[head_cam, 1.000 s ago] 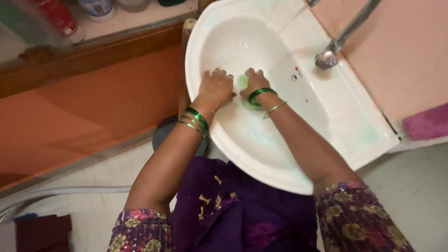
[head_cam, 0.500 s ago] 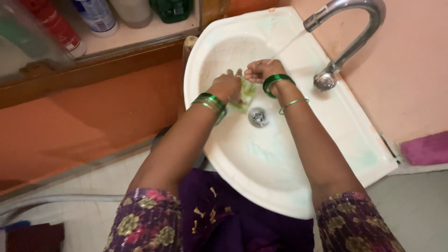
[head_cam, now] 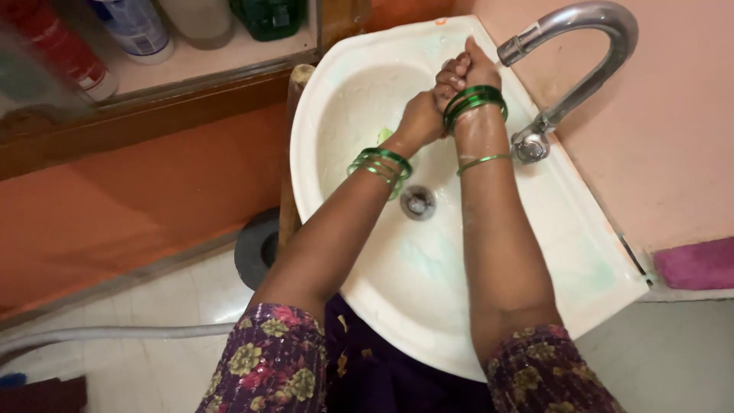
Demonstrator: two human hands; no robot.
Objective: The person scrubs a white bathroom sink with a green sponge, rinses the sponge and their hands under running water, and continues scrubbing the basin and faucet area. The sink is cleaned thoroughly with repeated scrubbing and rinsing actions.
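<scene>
Bottles on shelf, hose on floor

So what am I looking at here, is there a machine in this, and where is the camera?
No machine: these are a person's two bare hands, filmed by one camera worn on the head and looking down. The left hand and the right hand are pressed together over a white washbasin, close to the mouth of a curved metal tap. Both wrists carry green bangles. A bit of something pale green shows just behind the left hand; I cannot tell whether the hand grips it. The drain lies below the wrists. On a ledge at the top left stand a few bottles, and a pink cloth sits at the right edge.
</scene>
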